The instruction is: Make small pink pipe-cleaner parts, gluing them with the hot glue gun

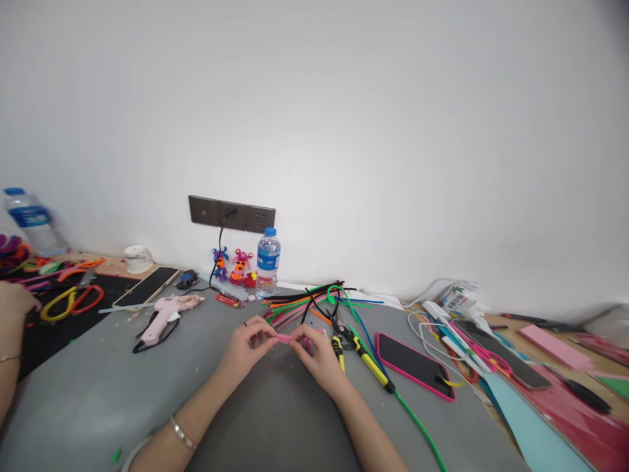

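Observation:
Between my two hands a short pink pipe cleaner is stretched just above the grey mat. My left hand pinches one end between thumb and finger. The other end sits in the fingertips of my right hand, where more pink shows behind the curled fingers. Right beyond my hands lies a bundle of coloured pipe cleaners. Pliers with yellow and black handles rest open beside my right hand.
A pink glue gun, a water bottle and small figures stand left. A pink-cased phone lies right. Scissors are near another person's hand at far left. Cables and coloured sheets crowd the right.

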{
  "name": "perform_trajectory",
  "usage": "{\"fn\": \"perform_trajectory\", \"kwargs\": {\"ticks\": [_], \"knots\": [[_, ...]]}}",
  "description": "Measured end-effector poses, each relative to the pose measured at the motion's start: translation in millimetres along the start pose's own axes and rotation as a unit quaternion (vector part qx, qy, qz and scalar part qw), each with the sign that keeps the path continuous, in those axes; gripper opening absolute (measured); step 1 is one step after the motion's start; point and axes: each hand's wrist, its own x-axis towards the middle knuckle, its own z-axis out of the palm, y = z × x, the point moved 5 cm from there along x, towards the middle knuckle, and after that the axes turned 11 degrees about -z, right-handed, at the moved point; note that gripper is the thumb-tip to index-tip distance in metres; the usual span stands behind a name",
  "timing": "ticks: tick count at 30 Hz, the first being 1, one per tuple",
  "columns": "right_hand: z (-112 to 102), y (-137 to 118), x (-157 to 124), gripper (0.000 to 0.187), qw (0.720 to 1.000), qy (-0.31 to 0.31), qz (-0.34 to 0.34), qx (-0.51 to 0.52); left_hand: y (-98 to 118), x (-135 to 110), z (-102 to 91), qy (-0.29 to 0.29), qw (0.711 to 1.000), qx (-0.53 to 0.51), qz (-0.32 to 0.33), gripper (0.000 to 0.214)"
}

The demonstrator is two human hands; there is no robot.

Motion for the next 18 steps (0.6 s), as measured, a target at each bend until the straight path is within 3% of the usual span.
{"fn": "perform_trajectory", "kwargs": {"ticks": [18], "knots": [[0.6, 1.5, -0.2, 0.01, 1.0, 0.011, -0.005, 0.011, -2.3, -0.8, 3.6, -0.014, 1.0, 0.009, -0.026, 0.01]]}}
